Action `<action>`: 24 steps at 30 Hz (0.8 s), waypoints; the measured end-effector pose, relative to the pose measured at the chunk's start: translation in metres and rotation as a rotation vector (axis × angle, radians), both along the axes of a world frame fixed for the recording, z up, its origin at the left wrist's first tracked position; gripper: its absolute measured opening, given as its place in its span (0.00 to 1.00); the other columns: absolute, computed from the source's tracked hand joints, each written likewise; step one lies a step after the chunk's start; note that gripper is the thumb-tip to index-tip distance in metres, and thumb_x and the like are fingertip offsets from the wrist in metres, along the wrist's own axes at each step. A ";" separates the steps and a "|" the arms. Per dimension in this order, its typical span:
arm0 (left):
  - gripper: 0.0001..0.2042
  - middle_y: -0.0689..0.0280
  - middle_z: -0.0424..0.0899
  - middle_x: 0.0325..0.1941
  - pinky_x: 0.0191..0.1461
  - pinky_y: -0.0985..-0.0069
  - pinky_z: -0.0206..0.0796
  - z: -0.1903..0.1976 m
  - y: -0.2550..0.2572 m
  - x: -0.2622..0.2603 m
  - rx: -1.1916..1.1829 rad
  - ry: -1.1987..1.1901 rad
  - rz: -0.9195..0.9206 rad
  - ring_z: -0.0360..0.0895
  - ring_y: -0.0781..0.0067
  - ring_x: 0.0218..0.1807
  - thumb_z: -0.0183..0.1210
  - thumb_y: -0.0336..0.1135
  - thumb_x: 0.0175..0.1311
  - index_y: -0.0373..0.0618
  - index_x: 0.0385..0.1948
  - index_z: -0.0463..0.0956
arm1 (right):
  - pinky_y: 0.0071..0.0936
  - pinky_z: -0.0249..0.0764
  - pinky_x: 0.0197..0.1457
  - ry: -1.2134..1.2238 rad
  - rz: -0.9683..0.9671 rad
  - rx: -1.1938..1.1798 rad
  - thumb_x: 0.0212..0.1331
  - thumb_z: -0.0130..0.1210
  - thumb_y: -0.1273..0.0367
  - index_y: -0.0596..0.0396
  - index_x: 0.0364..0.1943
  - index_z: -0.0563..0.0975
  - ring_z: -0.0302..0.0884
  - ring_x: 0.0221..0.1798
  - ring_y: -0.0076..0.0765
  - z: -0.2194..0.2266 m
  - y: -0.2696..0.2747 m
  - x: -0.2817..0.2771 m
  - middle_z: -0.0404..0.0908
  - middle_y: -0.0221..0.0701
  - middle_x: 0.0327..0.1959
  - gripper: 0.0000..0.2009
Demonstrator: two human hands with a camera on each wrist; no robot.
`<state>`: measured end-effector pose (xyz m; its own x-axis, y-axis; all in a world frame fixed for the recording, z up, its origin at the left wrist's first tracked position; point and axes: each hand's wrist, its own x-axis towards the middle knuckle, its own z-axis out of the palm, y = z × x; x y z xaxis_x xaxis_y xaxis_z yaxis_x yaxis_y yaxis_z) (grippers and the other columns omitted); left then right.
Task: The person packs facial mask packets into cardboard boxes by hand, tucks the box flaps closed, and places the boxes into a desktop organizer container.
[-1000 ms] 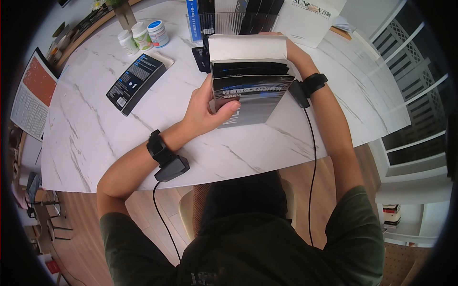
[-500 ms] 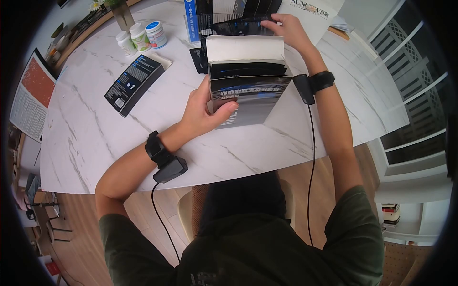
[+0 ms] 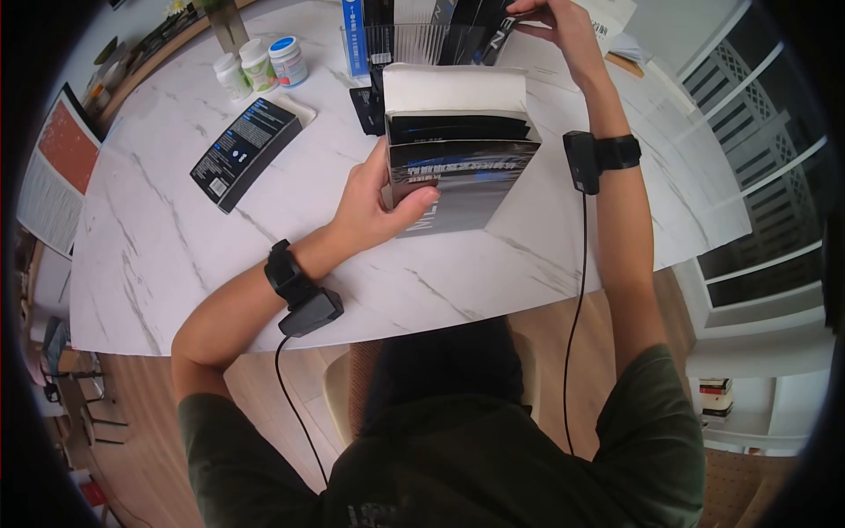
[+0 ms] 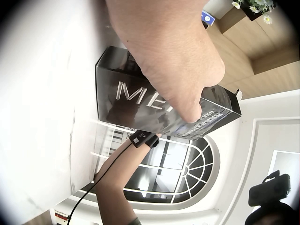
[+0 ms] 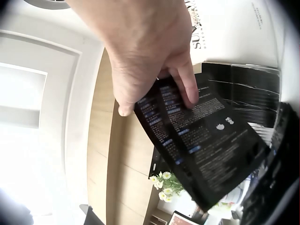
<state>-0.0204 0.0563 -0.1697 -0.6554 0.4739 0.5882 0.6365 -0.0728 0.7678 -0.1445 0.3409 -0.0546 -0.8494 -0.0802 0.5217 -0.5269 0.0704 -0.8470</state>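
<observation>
A dark printed carton (image 3: 480,189) stands on the table with its white flap up and several black packets (image 3: 462,128) inside. My left hand (image 3: 374,207) grips its left side, thumb across the front face; the other fingers are mostly hidden behind it. In the left wrist view, large silver letters mark the carton (image 4: 140,96). My right hand (image 3: 563,26) is raised at the back, over the right end of a clear ribbed holder (image 3: 414,44). It pinches a flat black packet (image 5: 201,140) by its upper edge, with small print and white shapes on it.
Black packets and a blue box (image 3: 355,40) stand in the holder. A black box (image 3: 246,154) lies at the left, near several pill bottles (image 3: 286,62) and a vase (image 3: 226,26). A white paper bag (image 3: 607,18) is behind my right hand.
From behind the carton's flap, my right hand has risen with a black packet and moved up and right, over the holder. My left hand keeps its grip on the carton.
</observation>
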 end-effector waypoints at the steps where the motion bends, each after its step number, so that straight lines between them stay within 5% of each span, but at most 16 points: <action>1: 0.24 0.60 0.80 0.40 0.46 0.79 0.67 0.000 0.000 0.000 0.005 -0.013 -0.001 0.77 0.77 0.41 0.60 0.32 0.57 0.36 0.54 0.61 | 0.23 0.76 0.40 0.000 0.001 0.004 0.64 0.48 0.57 0.60 0.34 0.76 0.78 0.35 0.27 0.002 0.000 0.001 0.79 0.33 0.31 0.18; 6: 0.24 0.62 0.80 0.39 0.46 0.80 0.67 -0.001 0.000 0.000 0.021 -0.019 -0.004 0.76 0.78 0.40 0.60 0.33 0.57 0.36 0.54 0.61 | 0.17 0.70 0.40 0.166 -0.088 0.261 0.61 0.52 0.67 0.61 0.34 0.75 0.72 0.33 0.20 0.019 -0.005 0.015 0.76 0.27 0.30 0.09; 13: 0.25 0.61 0.80 0.39 0.45 0.79 0.68 -0.003 -0.001 -0.001 0.008 -0.006 -0.006 0.77 0.77 0.39 0.61 0.34 0.57 0.37 0.54 0.61 | 0.14 0.65 0.38 0.429 -0.167 0.235 0.53 0.49 0.80 0.60 0.34 0.73 0.67 0.33 0.15 0.045 -0.017 0.048 0.73 0.24 0.33 0.06; 18: 0.25 0.61 0.81 0.38 0.43 0.79 0.69 -0.001 0.002 0.000 0.031 0.011 0.021 0.78 0.76 0.39 0.61 0.34 0.56 0.37 0.54 0.62 | 0.15 0.65 0.43 0.514 -0.158 0.141 0.55 0.48 0.76 0.60 0.35 0.73 0.68 0.37 0.18 0.067 -0.029 0.088 0.74 0.29 0.39 0.05; 20: 0.25 0.61 0.81 0.37 0.43 0.78 0.69 -0.001 0.001 0.000 0.043 0.018 0.037 0.78 0.76 0.39 0.61 0.34 0.56 0.38 0.53 0.62 | 0.17 0.65 0.47 0.604 0.026 -0.039 0.57 0.48 0.73 0.61 0.35 0.73 0.70 0.40 0.21 0.074 -0.030 0.096 0.74 0.33 0.41 0.06; 24: 0.25 0.61 0.81 0.36 0.43 0.78 0.69 0.001 -0.002 0.000 -0.009 0.013 0.049 0.79 0.75 0.37 0.62 0.35 0.55 0.38 0.52 0.62 | 0.19 0.64 0.50 0.634 0.052 0.018 0.58 0.48 0.71 0.62 0.36 0.72 0.70 0.43 0.23 0.085 -0.044 0.126 0.73 0.36 0.45 0.07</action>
<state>-0.0203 0.0545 -0.1690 -0.6699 0.4469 0.5928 0.6493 -0.0344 0.7597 -0.0186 0.2969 0.0301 -0.3706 -0.1263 0.9202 -0.9288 0.0422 -0.3683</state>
